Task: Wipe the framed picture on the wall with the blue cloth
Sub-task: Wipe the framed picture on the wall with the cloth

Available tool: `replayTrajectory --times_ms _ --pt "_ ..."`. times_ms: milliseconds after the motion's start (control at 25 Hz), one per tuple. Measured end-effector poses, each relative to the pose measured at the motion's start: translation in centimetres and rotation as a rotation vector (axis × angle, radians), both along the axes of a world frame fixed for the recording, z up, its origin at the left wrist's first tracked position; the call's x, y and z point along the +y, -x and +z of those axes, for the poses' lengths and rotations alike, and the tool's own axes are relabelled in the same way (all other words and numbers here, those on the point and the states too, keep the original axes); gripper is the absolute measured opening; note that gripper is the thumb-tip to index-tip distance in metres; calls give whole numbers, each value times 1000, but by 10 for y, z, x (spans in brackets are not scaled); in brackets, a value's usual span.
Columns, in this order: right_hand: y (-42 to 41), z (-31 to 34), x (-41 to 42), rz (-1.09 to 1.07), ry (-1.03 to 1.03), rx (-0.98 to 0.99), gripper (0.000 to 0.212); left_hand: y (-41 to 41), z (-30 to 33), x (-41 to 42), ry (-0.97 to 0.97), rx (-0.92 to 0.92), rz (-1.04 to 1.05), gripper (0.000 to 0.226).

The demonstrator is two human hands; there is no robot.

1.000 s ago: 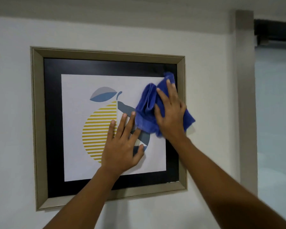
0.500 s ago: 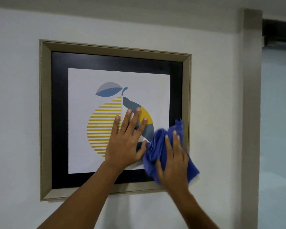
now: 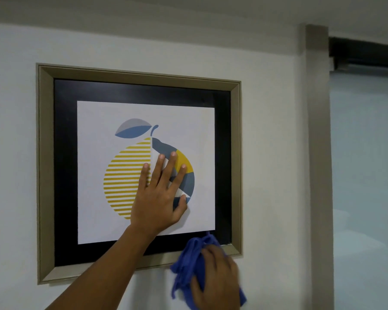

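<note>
The framed picture (image 3: 45, 166) hangs on a white wall: a beige frame, a black mat and a print of a yellow and blue fruit. My left hand (image 3: 160, 195) lies flat on the print with fingers spread, over the fruit's right half. My right hand (image 3: 215, 278) presses the bunched blue cloth (image 3: 188, 258) against the frame's bottom edge near its lower right corner. Part of the cloth hangs below the frame over the wall. The hand is motion-blurred.
A beige vertical post (image 3: 318, 153) runs down the wall right of the frame. Beyond it is a frosted glass panel (image 3: 367, 175) under a dark rail (image 3: 365, 52). The ceiling is close above.
My right hand has swept the cloth down the picture's right side, from the upper right corner to the bottom edge. The left hand has stayed pressed on the print.
</note>
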State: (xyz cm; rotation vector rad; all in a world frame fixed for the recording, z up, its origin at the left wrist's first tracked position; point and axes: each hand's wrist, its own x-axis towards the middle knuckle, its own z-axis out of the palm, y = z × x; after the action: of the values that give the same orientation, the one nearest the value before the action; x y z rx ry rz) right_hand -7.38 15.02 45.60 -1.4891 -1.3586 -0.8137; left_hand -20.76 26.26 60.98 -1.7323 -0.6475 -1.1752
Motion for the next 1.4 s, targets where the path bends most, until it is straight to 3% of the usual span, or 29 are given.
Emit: replayTrajectory --times_ms 200,440,680,800,920,1080,1280,1400 --pt "3 2 -2 41 146 -92 52 5 1 1 8 12 2 72" --pt "-42 3 -12 -57 90 -24 45 3 1 1 15 3 -5 75" --pt "-30 9 -14 143 72 34 46 1 2 0 7 4 0 77" --pt "-44 21 -11 191 -54 145 45 4 2 2 12 1 2 79" --pt "-54 62 -3 180 -223 155 36 3 1 1 22 1 5 80" --pt "-52 162 14 190 -428 76 34 5 2 2 34 5 4 80" --pt "-48 299 34 149 -441 89 48 4 1 2 40 7 2 76" --pt "-44 303 36 109 -413 7 48 3 1 2 43 2 -8 76"
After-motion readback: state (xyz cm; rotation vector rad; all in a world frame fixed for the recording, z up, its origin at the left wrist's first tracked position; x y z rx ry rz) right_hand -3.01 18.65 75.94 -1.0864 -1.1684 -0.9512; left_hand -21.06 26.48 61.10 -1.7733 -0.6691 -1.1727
